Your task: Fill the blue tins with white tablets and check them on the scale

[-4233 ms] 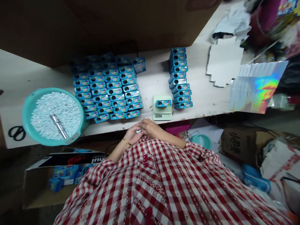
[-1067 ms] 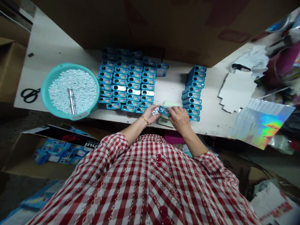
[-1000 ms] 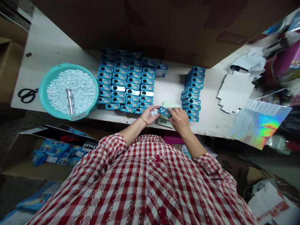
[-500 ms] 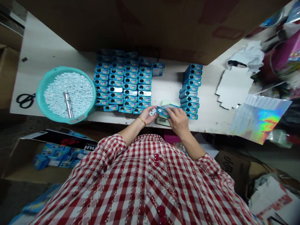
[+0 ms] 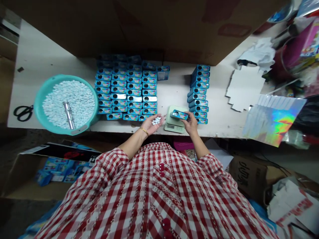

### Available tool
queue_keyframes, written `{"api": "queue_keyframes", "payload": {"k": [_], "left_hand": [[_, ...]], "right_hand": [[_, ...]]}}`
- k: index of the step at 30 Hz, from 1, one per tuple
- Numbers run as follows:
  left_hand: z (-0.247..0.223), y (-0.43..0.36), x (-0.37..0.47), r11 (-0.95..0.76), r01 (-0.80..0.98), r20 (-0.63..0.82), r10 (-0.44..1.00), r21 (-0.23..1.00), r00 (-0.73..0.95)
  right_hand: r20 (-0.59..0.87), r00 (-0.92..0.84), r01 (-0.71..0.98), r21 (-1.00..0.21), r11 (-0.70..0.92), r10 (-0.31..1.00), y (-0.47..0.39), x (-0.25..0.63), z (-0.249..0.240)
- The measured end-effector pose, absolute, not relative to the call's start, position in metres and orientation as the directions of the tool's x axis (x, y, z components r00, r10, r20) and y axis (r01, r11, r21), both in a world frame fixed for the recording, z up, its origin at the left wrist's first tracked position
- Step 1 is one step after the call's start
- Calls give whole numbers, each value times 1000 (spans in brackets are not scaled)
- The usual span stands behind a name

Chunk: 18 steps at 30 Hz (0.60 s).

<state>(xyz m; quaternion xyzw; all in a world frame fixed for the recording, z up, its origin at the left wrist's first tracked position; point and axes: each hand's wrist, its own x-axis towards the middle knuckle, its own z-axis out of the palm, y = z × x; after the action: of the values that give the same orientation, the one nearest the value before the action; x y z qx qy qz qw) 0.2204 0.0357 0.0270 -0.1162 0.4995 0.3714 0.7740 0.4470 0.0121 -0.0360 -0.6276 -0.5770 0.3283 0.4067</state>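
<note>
My left hand [image 5: 151,124] is cupped palm up, holding a small heap of white mints [image 5: 156,120]. In my right hand [image 5: 191,124] is the right end of a small blue tin [image 5: 180,115], gripped between thumb and fingers. White mints show at the round opening near the tin's left end. The tin is over the plate of a pale green kitchen scale [image 5: 174,123]; whether its full weight rests there I cannot tell. The scale's display faces me but is too small to read.
At left, a turquoise basin [image 5: 40,109] of white mints holds a metal cylinder [image 5: 68,114], beside black scissors [image 5: 23,113]. Rows of blue tins [image 5: 134,92] stand mid-table, another column [image 5: 199,95] to the right. A large cardboard box [image 5: 149,30] overhangs the back. Holographic sheets [image 5: 271,122] lie right.
My right hand has moved the tin away from my left palm and down over the scale. My left hand has shifted slightly left, mints still in it. The view has shifted slightly.
</note>
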Motion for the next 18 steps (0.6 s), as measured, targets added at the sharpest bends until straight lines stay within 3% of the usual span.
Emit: {"api": "queue_keyframes", "payload": {"k": [5, 11, 15, 18], "left_hand": [[31, 20, 207, 709, -678, -874, 438, 192, 210], [28, -5, 201, 779, -591, -859, 436, 210, 270], [24, -25, 202, 839, -485, -802, 458, 246, 384], [20, -35, 198, 867, -416, -778, 453, 273, 435]], "right_hand": [[96, 103, 516, -856, 30, 990, 8, 453, -37], [201, -116, 752, -622, 218, 973, -29, 420, 20], [-42, -494, 717, -585, 380, 868, -46, 363, 34], [-238, -603, 727, -557, 402, 761, -47, 340, 33]]}}
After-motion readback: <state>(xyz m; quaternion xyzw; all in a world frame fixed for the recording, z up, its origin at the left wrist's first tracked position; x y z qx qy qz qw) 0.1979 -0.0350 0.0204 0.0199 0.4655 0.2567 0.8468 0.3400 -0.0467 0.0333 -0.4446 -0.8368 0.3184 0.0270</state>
